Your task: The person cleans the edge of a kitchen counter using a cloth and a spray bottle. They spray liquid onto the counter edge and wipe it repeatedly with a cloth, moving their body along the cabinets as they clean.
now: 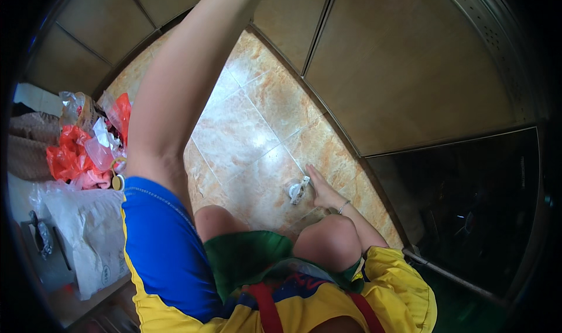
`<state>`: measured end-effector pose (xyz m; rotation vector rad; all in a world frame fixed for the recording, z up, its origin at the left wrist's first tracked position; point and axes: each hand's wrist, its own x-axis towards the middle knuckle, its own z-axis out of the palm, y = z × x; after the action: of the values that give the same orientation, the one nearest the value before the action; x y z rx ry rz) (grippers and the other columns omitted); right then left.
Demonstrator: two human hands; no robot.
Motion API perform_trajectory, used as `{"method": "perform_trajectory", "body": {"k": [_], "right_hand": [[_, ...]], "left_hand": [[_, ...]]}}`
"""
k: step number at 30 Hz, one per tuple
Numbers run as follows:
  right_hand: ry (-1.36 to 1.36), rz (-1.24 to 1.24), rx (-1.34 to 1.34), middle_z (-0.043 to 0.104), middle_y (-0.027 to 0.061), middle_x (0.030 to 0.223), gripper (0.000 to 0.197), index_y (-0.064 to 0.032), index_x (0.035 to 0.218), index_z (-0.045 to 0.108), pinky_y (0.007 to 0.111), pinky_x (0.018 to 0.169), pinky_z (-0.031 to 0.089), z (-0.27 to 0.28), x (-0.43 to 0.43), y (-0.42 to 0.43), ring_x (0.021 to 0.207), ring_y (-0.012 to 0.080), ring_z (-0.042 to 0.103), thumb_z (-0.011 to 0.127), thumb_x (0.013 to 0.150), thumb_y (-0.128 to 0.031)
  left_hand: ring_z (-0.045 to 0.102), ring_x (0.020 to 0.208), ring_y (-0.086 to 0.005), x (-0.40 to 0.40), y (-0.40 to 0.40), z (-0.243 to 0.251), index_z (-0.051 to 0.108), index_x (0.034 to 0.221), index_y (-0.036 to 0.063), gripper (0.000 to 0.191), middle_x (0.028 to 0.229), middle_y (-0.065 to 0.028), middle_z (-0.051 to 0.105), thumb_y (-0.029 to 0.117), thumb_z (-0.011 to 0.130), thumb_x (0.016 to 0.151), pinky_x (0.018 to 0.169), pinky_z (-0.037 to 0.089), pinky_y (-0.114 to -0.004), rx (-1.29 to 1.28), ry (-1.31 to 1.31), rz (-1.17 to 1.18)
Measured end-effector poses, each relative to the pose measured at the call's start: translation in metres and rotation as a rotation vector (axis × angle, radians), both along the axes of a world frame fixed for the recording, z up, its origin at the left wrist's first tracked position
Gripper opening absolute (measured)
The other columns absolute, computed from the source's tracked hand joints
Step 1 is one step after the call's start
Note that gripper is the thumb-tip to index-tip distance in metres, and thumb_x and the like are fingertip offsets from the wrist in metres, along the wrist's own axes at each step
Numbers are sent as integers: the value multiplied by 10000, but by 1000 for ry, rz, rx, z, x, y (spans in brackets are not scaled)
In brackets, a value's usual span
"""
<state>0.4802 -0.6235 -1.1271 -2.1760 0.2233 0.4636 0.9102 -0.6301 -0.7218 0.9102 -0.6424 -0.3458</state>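
Note:
My right hand, with a bracelet at its wrist, is low over the tiled floor in front of my right knee. Against its palm side is a small white object with a rounded part and a flat, shiny strip; its kind is unclear. The fingers point forward and the thumb is hidden, so I cannot tell whether they grip it. My left arm stretches up past the top edge, leaving the left hand out of view. Below the arms are my bent knees and a green garment.
Brown cabinet doors run along the right and the back. A dark glossy panel stands close to my right elbow. On the left are red plastic bags, a clear pink-tinted container and a white plastic sack.

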Motion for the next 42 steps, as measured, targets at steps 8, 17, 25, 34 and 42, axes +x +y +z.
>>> {"method": "perform_trajectory", "body": {"k": [8, 17, 25, 34, 42], "right_hand": [[-428, -337, 138, 336, 274, 1581, 1404, -6, 1610, 117, 445, 1201, 325, -17, 7, 70, 1499, 360, 325, 1004, 579, -356], [-572, -656, 248, 665, 19, 984, 684, -28, 1435, 494, 259, 771, 521, 23, 86, 50, 847, 73, 622, 806, 833, -122], [-1212, -690, 79, 666, 69, 802, 261, -42, 1066, 679, 314, 654, 518, 256, 225, -23, 702, 170, 656, 718, 814, -97], [-1235, -571, 234, 674, 124, 888, 286, 16, 1031, 699, 318, 735, 543, 421, 230, -73, 773, 223, 680, 684, 758, -68], [-1234, -599, 277, 708, 140, 895, 226, 24, 1011, 729, 311, 723, 538, 449, 181, -84, 773, 199, 693, 698, 841, -121]], "left_hand": [[571, 1240, -268, -12, 90, -68, 558, 1350, 48, 357, 1343, -126, 619, 277, 468, 1091, 1064, 454, -414, 89, 298, 206], [629, 1130, -211, 0, 64, -103, 627, 1255, -7, 371, 1235, -106, 670, 298, 529, 1068, 979, 492, -347, 56, 303, 175], [644, 1108, -275, 61, 13, -72, 568, 1307, 40, 392, 1247, -125, 650, 322, 558, 1035, 951, 537, -441, 35, 303, 95], [635, 1086, -195, 14, -20, 23, 613, 1255, 24, 342, 1195, -87, 674, 291, 548, 1051, 953, 494, -351, 5, 303, 256], [643, 1121, -238, 16, -21, 20, 593, 1285, 44, 337, 1213, -98, 669, 297, 519, 1074, 970, 528, -393, -120, 283, 321]]}}
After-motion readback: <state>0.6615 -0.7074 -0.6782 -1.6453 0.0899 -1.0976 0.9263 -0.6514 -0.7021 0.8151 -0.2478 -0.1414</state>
